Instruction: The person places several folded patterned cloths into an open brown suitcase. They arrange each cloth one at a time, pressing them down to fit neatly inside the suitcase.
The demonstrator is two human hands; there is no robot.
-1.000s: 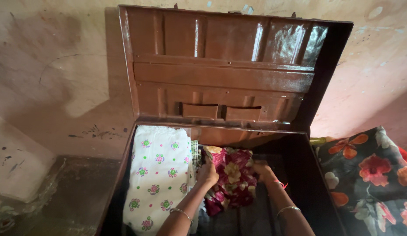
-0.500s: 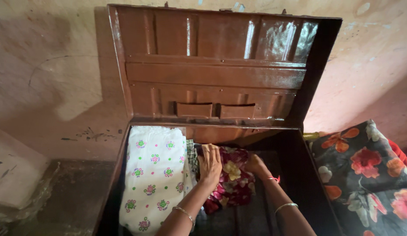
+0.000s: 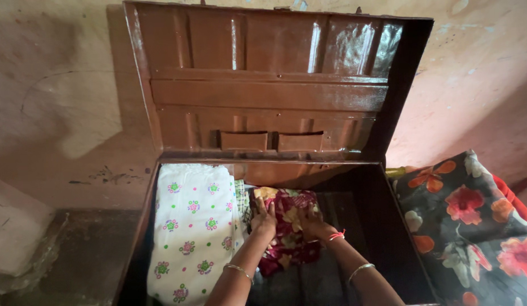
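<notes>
A brown metal trunk stands open in front of me, its lid leaning back against the wall. Inside on the left lies a folded white cloth with small flower prints. Beside it sits a folded maroon floral cloth. My left hand presses flat on the maroon cloth's left side, next to the white cloth. My right hand rests on the same cloth's right part. Both wrists wear thin bangles, and a red thread circles the right wrist.
A dark fabric with large red and orange flowers is heaped just right of the trunk. A checked cloth edge shows between the two folded cloths. The plastered wall is behind, and a dark floor lies at left.
Both hands have shifted on the maroon cloth: the right hand moved from its right edge onto its top, and the left hand drew back toward its left side. The view drifted slightly.
</notes>
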